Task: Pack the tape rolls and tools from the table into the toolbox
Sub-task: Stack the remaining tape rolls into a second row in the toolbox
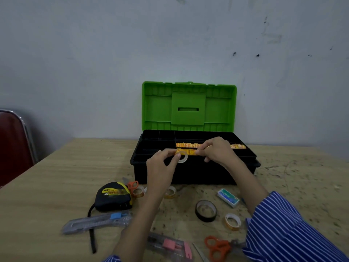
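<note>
while raised over the toolbox (188, 173), both hands (190, 154) pinch a tape roll (182, 156).

**Crowded near edge, open flanks**

The toolbox (194, 167) stands against the wall, its green lid (188, 106) upright behind the tray, so the tray is reachable only from the front and above. Both hands, the left hand (160, 167) and the right hand (217, 150), occupy that front approach. Before the box, the tape measure (113, 196), black tape roll (205, 210), staple box (228, 197) and two cutters (96, 223) crowd the table (47, 186). Bare wood lies far left and right. The tray's left compartments look empty, though they are dark.
</note>
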